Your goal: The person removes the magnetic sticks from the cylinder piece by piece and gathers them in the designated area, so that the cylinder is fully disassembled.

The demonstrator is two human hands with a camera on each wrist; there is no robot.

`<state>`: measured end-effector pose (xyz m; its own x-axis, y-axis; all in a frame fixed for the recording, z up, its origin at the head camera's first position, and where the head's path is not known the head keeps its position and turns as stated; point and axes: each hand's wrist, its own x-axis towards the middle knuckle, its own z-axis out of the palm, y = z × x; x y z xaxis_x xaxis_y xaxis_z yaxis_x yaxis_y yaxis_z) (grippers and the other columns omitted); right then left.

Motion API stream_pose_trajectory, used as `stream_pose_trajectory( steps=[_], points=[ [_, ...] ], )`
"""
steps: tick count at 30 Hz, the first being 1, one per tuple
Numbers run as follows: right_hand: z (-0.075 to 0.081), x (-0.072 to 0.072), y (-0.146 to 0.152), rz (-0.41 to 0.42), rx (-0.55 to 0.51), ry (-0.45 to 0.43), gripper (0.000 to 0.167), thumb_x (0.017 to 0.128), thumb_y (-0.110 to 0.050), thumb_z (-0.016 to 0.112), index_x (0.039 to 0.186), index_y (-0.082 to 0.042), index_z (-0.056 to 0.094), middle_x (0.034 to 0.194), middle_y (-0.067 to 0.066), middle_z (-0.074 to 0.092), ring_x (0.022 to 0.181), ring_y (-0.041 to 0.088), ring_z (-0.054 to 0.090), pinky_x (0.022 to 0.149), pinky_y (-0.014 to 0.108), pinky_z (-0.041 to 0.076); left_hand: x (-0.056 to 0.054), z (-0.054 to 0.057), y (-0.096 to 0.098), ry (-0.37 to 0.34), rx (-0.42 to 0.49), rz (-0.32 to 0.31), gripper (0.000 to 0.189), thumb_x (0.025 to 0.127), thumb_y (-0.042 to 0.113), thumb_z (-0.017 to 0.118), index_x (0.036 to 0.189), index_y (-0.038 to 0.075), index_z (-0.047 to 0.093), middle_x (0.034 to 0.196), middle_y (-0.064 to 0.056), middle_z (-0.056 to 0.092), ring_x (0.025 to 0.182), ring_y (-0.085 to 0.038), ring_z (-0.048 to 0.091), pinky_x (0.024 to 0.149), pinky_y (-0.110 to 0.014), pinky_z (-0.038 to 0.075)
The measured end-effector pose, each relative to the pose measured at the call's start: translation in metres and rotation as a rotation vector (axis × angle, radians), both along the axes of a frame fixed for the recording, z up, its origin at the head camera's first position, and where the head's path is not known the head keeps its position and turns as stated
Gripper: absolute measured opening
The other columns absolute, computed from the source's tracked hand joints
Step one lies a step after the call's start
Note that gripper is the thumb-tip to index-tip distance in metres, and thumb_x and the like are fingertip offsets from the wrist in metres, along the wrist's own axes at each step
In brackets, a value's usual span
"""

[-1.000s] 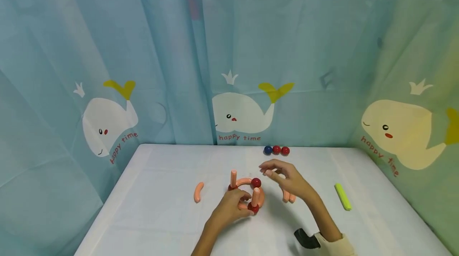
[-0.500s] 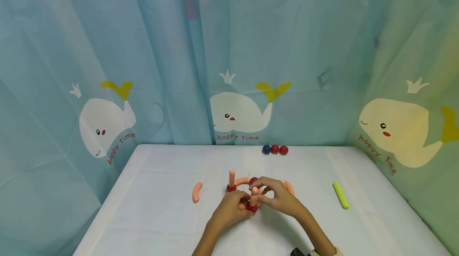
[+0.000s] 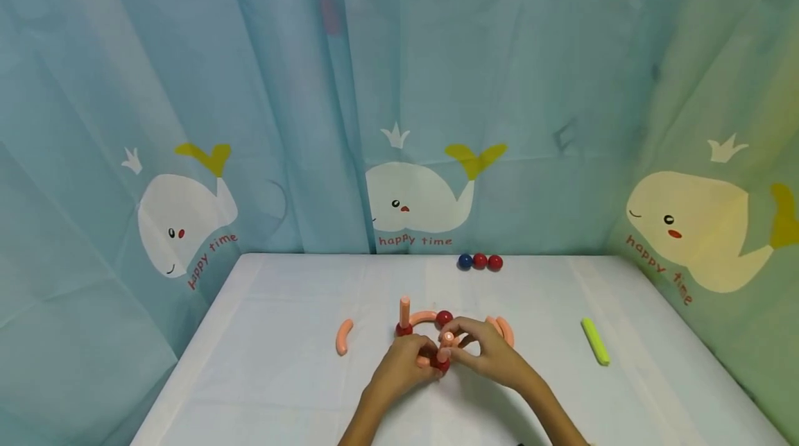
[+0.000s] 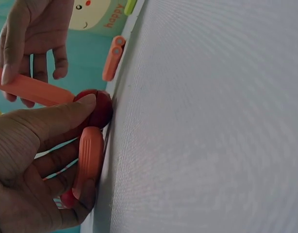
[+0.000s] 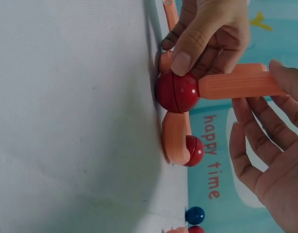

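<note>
A ring of curved orange pieces (image 3: 423, 317) and red balls lies on the table. From its far-left ball rises an upright orange rod (image 3: 405, 311). At the near side, my left hand (image 3: 402, 363) holds a red ball (image 5: 177, 92), thumb pressed on it, with fingers around the adjoining curved orange piece (image 4: 91, 155). A second upright orange rod (image 5: 241, 83) stands on that ball. My right hand (image 3: 490, 349) pinches this rod near its top between thumb and fingers. Another red ball (image 3: 444, 318) sits at the ring's far right.
Along the far table edge stand a blue ball (image 3: 465, 262) and two red balls (image 3: 487, 262). A loose curved orange piece (image 3: 344, 337) lies left of the ring. More orange pieces (image 3: 504, 331) lie behind my right hand, and a yellow-green stick (image 3: 595, 342) farther right.
My right hand has come down and left from above the table and now pinches the near upright rod. My left hand has stayed at the near red ball.
</note>
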<state>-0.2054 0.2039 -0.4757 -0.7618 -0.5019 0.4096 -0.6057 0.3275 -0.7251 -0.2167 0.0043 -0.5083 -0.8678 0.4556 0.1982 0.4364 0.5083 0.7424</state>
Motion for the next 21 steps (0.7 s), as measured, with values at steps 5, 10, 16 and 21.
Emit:
stream_pose_trajectory(
  steps=[5, 10, 16, 21],
  points=[
    [-0.0019, 0.0013, -0.0004, -0.008, 0.044, 0.015, 0.014, 0.089, -0.014, 0.071, 0.098, -0.019, 0.062, 0.091, -0.004, 0.066, 0.083, 0.005, 0.061, 0.072, 0.028, 0.055, 0.0020, -0.0005, 0.0003, 0.000, 0.010, 0.012, 0.020, 0.072, 0.017, 0.086, 0.089, 0.014, 0.075, 0.077, 0.012, 0.068, 0.071, 0.002, 0.055, 0.068, -0.017, 0.047],
    [-0.0042, 0.0034, -0.0006, -0.014, 0.086, 0.046, 0.012, 0.090, -0.015, 0.070, 0.097, -0.019, 0.061, 0.088, -0.004, 0.066, 0.082, 0.004, 0.063, 0.068, 0.026, 0.055, 0.0032, -0.0032, 0.0012, 0.015, 0.012, 0.037, 0.018, 0.072, 0.020, 0.085, 0.087, 0.015, 0.075, 0.078, 0.013, 0.069, 0.071, 0.004, 0.055, 0.068, -0.017, 0.047],
    [-0.0048, 0.0057, 0.0002, -0.018, 0.063, 0.047, 0.012, 0.091, -0.012, 0.068, 0.101, -0.014, 0.062, 0.096, 0.005, 0.068, 0.082, 0.011, 0.067, 0.068, 0.027, 0.056, 0.0024, -0.0035, 0.0015, 0.058, 0.010, 0.042, 0.017, 0.072, 0.019, 0.085, 0.085, 0.015, 0.075, 0.076, 0.012, 0.068, 0.070, 0.004, 0.056, 0.068, -0.016, 0.048],
    [-0.0082, 0.0075, 0.0016, -0.017, 0.011, 0.026, 0.013, 0.092, -0.009, 0.067, 0.104, -0.006, 0.062, 0.101, 0.011, 0.068, 0.084, 0.019, 0.071, 0.070, 0.030, 0.058, 0.0035, -0.0022, -0.0001, 0.034, -0.002, 0.039, 0.019, 0.072, 0.018, 0.085, 0.087, 0.015, 0.074, 0.080, 0.010, 0.070, 0.075, 0.002, 0.059, 0.071, -0.018, 0.049]
  ],
)
